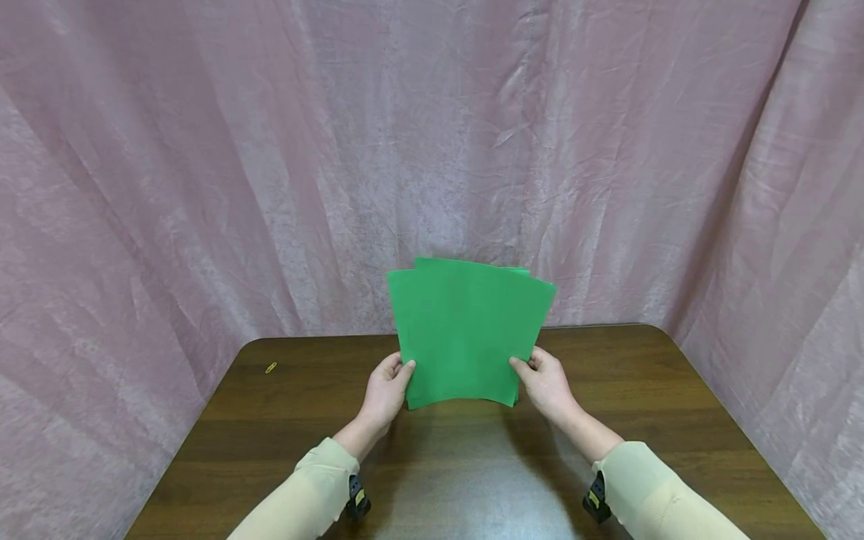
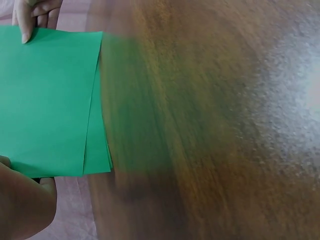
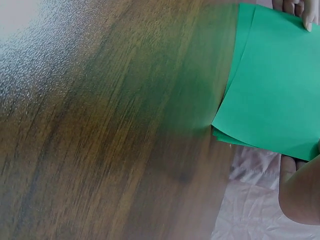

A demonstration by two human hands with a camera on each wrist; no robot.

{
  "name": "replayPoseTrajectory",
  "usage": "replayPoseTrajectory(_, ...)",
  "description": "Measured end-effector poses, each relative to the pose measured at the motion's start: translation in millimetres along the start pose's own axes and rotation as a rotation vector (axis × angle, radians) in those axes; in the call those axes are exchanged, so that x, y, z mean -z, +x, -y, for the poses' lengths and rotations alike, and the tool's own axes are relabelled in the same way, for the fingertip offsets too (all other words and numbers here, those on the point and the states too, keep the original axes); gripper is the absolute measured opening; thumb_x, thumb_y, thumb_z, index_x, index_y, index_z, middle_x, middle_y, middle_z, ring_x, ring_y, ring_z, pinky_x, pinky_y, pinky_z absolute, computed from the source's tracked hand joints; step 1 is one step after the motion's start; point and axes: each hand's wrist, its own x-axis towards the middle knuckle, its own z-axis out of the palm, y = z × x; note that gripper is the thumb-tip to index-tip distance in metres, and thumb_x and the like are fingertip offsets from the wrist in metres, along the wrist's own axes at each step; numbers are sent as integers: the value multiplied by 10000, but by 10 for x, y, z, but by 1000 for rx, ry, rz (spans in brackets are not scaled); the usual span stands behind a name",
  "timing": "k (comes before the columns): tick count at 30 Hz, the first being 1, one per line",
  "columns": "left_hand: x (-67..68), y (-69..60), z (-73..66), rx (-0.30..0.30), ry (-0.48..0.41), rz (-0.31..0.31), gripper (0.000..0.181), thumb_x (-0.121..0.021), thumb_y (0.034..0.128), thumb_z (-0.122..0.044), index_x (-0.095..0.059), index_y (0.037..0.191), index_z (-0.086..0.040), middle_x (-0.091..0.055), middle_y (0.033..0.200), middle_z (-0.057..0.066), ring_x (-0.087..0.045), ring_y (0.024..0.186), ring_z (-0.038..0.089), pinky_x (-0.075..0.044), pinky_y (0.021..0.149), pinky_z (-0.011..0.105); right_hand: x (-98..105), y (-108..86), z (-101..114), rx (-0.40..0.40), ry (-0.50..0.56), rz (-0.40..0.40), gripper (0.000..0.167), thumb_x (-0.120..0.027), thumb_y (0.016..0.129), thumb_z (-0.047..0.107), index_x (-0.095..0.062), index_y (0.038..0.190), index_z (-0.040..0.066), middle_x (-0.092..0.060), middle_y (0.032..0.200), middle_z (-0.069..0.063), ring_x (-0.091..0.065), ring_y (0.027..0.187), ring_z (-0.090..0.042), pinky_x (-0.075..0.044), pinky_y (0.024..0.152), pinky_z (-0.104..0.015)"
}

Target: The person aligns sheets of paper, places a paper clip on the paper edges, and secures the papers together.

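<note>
Several green paper sheets [image 1: 469, 330] are held up above the table, overlapping and slightly fanned, their upper corners offset. My left hand [image 1: 388, 386] pinches their left edge, thumb in front and fingers behind. At the right edge my right hand [image 1: 548, 382] pinches them the same way. In the left wrist view the sheets [image 2: 47, 100] show uneven layered edges, with the left hand [image 2: 25, 205] at the lower left. The right wrist view shows the sheets [image 3: 275, 85] with a lower corner spread in layers, beside the right hand [image 3: 302, 192].
A small yellow paper clip [image 1: 271, 367] lies near the back left of the brown wooden table [image 1: 304, 420]. Behind the table and along its sides hang pink curtains [image 1: 432, 150]. Dark wrist devices [image 1: 358, 497] are strapped at both sleeves.
</note>
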Motion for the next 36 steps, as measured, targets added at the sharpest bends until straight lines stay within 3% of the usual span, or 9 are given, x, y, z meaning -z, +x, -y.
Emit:
replayPoseTrajectory(7,7,-19,51,12,38,7,337,-533,1085,-163,-569,1354,36,-707,1195,171,-688,1078,311,-561,933,468,-1,14,-35,-5,23,12,257,-609,1042,106,-667,1238,-51,-721,1148,-209,-685,1008,-254,-516,715,-237)
replayPoseTrajectory(13,0,-22,105,14,51,1,324,-542,1079,-150,-586,1330,50,-705,1186,204,-683,1072,335,-550,939,497,-24,17,-44,0,39,8,254,-613,1035,79,-661,1239,-64,-713,1156,-224,-700,1037,-294,-582,852,-373)
replayPoseTrajectory(20,-5,-83,50,24,79,14,314,-497,1086,-92,-566,1323,103,-681,1207,260,-647,1118,401,-504,976,574,-43,7,-60,3,57,13,269,-606,1036,69,-648,1262,-71,-712,1141,-241,-703,1033,-335,-589,867,-424)
replayPoseTrajectory(24,29,-51,171,27,107,19,345,-511,1093,-155,-564,1350,69,-691,1218,209,-664,1103,322,-530,960,513,-53,9,-79,3,47,16,265,-601,1038,67,-651,1261,-66,-717,1130,-235,-705,1026,-330,-587,871,-435)
replayPoseTrajectory(28,34,-57,187,26,117,26,340,-518,1092,-174,-579,1341,50,-701,1199,183,-671,1076,279,-545,938,475,-58,9,-89,16,29,1,248,-604,1033,57,-661,1235,-74,-725,1100,-233,-711,998,-312,-592,852,-428)
replayPoseTrajectory(36,52,-3,29,15,80,29,328,-536,1087,-181,-575,1362,-5,-691,1241,155,-667,1119,283,-537,970,471,-53,-7,-86,35,17,-6,240,-608,1029,52,-674,1220,-78,-727,1087,-225,-707,989,-303,-592,839,-418)
